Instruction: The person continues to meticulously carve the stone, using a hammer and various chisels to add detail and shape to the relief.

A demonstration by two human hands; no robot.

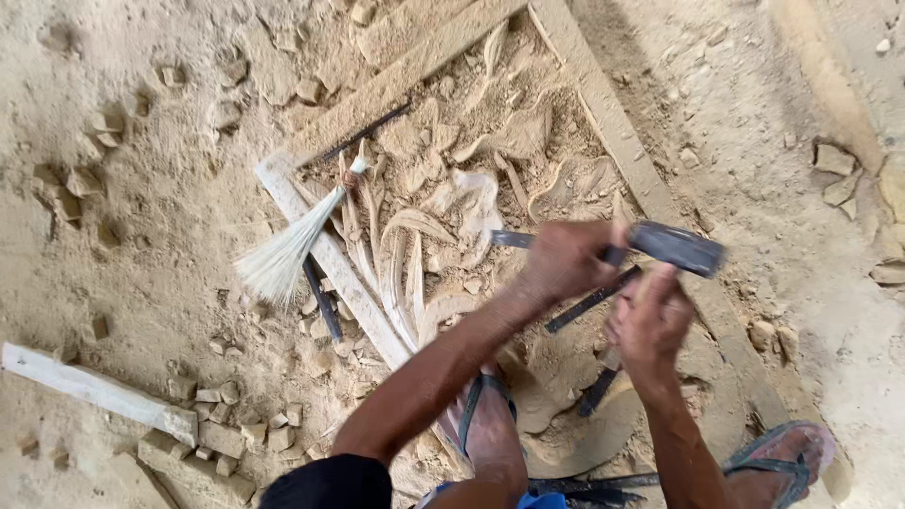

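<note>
My left hand [566,259] is closed around the handle of a dark metal hammer [679,247], whose head sticks out to the right above the carving. My right hand [650,320] is just below the hammer head. It grips a dark chisel [596,391] that points down at the pale stone relief [452,207]. The relief is carved with leaf and scroll shapes and lies on the ground inside a wooden frame [603,113]. Both hands are blurred by motion. My feet, in sandals [485,415], rest on the slab's near edge.
A small straw hand brush [287,254] lies across a white wooden strip [330,254] at the slab's left edge. Dark metal rods [320,302] lie near it and one [589,302] between my hands. Stone chips [226,415] and a white board [94,386] lie on the sandy ground at left.
</note>
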